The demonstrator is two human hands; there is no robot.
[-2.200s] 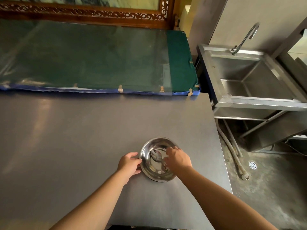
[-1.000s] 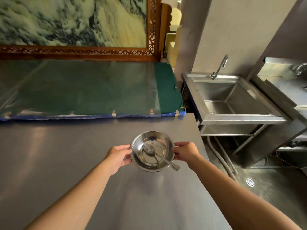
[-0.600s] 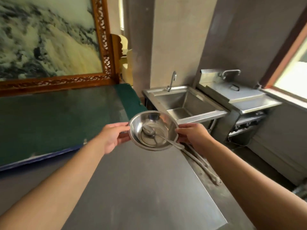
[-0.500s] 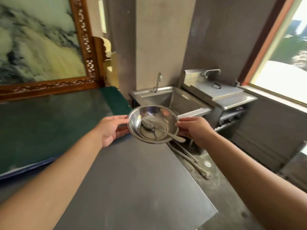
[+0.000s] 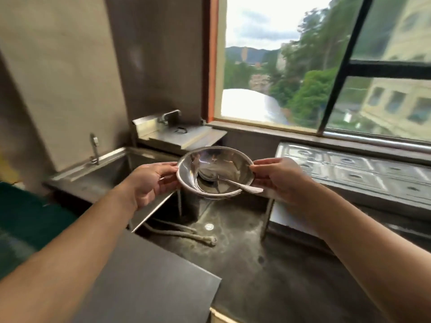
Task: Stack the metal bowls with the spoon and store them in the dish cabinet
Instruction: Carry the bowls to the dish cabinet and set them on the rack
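Note:
A stack of shiny metal bowls (image 5: 224, 162) hangs in the air at the middle of the view, held level between both hands. A metal spoon (image 5: 229, 183) lies inside the top bowl, its handle poking over the right front rim. My left hand (image 5: 151, 180) grips the left rim. My right hand (image 5: 277, 178) grips the right rim. No dish cabinet can be made out in this view.
The grey steel table corner (image 5: 163, 283) lies below my left arm. A steel sink (image 5: 100, 173) with a tap stands at left, a lidded steel unit (image 5: 179, 136) behind the bowls, a steel counter (image 5: 363, 176) under the window (image 5: 326, 64) at right. Hoses (image 5: 182, 234) lie on the dark floor.
Both hands lifted the bowls with the spoon off the table. The view has swung to the right, from the green mat and the sink towards the window.

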